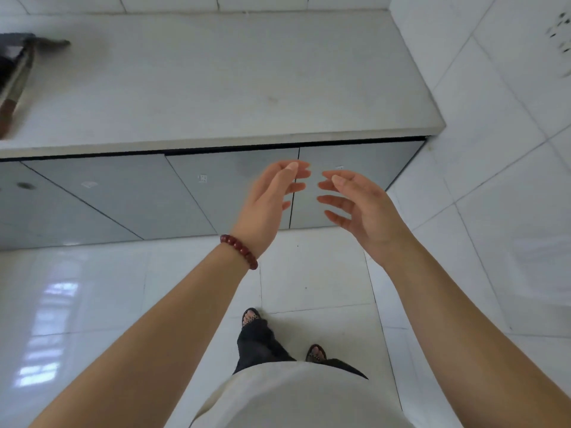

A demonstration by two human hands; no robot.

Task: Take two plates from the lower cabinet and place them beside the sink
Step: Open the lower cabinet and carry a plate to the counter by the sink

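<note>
Left hand [268,201] and right hand [355,205] both empty, fingers spread, palms facing each other, raised before closed lower cabinet doors [234,193], door seams running vertical, plates unseen, pale countertop [216,81] above.

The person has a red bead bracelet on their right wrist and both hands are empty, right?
Not quite. The head view shows the red bead bracelet on the left wrist, not the right. Both the left hand and right hand are empty.
</note>
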